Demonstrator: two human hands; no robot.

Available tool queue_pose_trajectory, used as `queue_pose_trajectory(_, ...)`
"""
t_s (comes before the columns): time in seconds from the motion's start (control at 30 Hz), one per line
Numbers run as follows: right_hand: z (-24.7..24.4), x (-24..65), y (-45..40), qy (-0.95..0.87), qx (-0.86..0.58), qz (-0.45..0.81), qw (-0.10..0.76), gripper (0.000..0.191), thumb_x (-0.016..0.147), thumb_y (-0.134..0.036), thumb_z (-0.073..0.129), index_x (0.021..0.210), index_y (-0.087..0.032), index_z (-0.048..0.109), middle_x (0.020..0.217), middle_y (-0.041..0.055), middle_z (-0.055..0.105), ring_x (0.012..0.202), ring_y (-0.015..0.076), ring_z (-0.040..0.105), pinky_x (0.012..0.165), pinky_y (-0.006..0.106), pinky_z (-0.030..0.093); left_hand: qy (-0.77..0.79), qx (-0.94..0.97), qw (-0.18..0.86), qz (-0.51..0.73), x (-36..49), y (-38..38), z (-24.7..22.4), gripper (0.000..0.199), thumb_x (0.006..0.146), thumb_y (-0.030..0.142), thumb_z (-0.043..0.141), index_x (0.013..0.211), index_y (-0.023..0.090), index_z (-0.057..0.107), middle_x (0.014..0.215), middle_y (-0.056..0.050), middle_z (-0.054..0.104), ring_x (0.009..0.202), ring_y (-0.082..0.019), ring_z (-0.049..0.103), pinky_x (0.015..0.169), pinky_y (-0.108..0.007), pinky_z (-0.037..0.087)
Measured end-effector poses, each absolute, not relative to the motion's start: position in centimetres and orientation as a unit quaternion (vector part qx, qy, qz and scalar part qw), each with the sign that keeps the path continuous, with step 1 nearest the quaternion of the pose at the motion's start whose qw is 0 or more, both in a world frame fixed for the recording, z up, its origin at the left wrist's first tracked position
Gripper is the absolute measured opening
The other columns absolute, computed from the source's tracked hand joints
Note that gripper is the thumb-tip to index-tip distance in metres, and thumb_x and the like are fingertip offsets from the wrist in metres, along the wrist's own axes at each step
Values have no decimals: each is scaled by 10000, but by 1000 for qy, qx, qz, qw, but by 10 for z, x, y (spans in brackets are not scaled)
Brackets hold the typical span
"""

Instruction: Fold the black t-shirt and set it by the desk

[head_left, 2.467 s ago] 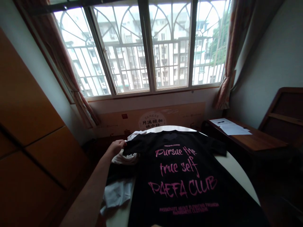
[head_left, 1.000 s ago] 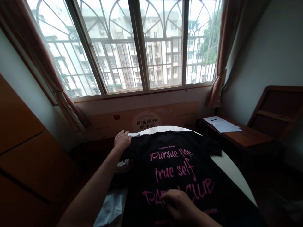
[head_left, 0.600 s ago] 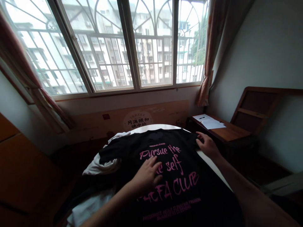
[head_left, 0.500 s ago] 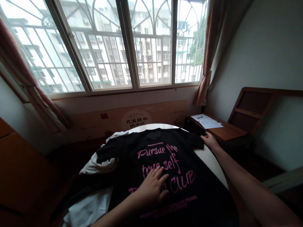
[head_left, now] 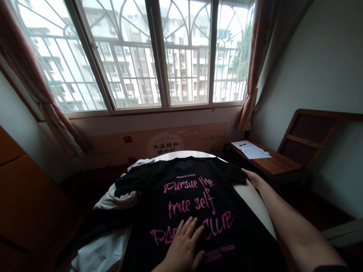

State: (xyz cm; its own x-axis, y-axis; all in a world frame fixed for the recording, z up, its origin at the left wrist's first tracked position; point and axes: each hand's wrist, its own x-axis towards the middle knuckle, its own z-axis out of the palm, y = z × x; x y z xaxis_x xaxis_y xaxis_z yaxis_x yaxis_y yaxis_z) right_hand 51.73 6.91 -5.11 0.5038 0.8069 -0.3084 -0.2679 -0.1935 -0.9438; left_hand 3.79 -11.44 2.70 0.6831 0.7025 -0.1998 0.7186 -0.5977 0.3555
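A black T-shirt [head_left: 187, 196] with pink lettering lies spread over a round white table [head_left: 246, 196], its collar toward the window. My left hand [head_left: 187, 240] rests on the lower part of the print, fingers spread and holding nothing. At the end of the right sleeve, my right hand [head_left: 252, 178] has its fingers closed on the shirt's edge. White cloth [head_left: 99, 249] and dark cloth are heaped along the left side, partly under the left sleeve.
Behind the table is a barred window [head_left: 136, 68] with curtains [head_left: 249, 94]. A wooden bench [head_left: 279, 166] on the right holds white papers [head_left: 253, 151] and a pen. An orange-brown cabinet [head_left: 31, 189] stands at the left.
My left hand has moved down the shirt toward me, uncovering the words "true self". My right hand stays at the sleeve end. The view has shifted slightly.
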Motion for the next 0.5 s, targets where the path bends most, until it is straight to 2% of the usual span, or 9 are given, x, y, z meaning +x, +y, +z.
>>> queue_pose_trajectory(0.13, -46, 516, 74, -216, -598, 443, 632, 264, 726, -140, 783, 960, -147, 662, 833, 79, 735, 747, 222, 710, 738, 342, 591, 388, 898, 204, 21, 34, -114, 16, 705, 882, 403, 628, 1546, 318, 406, 1668, -84, 261, 1541, -346, 211, 1246, -612, 167)
queue_pose_trajectory(0.3, -37, 525, 79, -222, -560, 384, 700, 280, 752, -157, 689, 1016, -221, 618, 818, -19, 686, 706, 145, 665, 702, 236, 566, 393, 894, 214, 14, 34, -114, 19, 719, 860, 392, 653, 1537, 315, 424, 1661, -90, 278, 1541, -344, 210, 1246, -612, 166)
queue_pose_trajectory(0.5, -49, 537, 74, -199, -601, 371, 680, 343, 714, -151, 713, 1040, -195, 615, 699, -8, 635, 539, 144, 594, 508, 236, 504, 393, 896, 206, 9, 34, -114, 19, 706, 859, 393, 653, 1527, 308, 440, 1654, -97, 295, 1539, -341, 221, 1245, -608, 181)
